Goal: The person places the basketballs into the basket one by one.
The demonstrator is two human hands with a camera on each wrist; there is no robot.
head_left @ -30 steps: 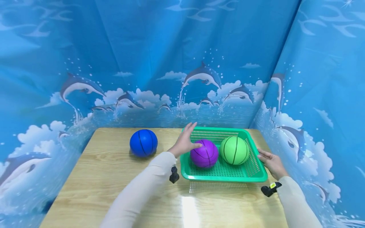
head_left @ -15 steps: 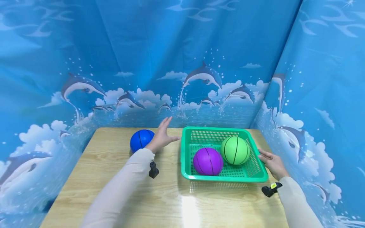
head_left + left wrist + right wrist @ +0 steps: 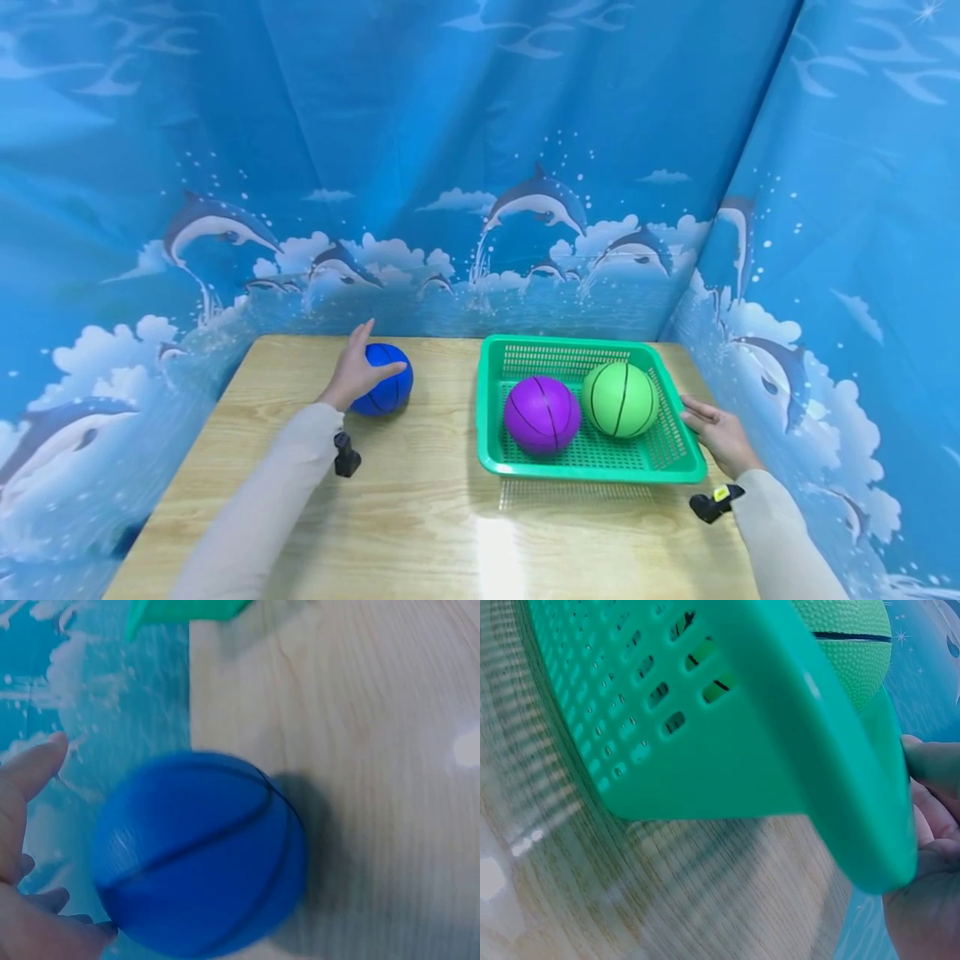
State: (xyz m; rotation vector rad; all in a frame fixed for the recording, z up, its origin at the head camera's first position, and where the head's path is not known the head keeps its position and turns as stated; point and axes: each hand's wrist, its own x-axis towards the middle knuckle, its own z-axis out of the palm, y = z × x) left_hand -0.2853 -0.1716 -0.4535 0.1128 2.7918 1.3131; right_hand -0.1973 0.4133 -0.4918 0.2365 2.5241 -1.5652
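Observation:
A blue ball (image 3: 390, 390) lies on the wooden table (image 3: 420, 525) at the back left. My left hand (image 3: 358, 371) is spread against its left side, fingers straight, one pointing up. In the left wrist view the blue ball (image 3: 199, 851) fills the middle and my left hand (image 3: 22, 787) lies along its edge. A green basket (image 3: 592, 477) at the right holds a purple ball (image 3: 542, 414) and a green ball (image 3: 620, 399). My right hand (image 3: 718, 432) rests flat against the basket's right rim. Up close, the basket (image 3: 727, 750), green ball (image 3: 847, 645) and right hand (image 3: 930, 885) show.
A blue dolphin-print curtain (image 3: 480, 167) closes in the table at the back and on both sides. Bare tabletop lies between the blue ball and the basket and along the near edge. Small black wrist cameras hang under both sleeves.
My left hand left the purple ball in the basket and swept left to the blue ball. The purple ball rolled a little and settled. My right hand stayed at the rim.

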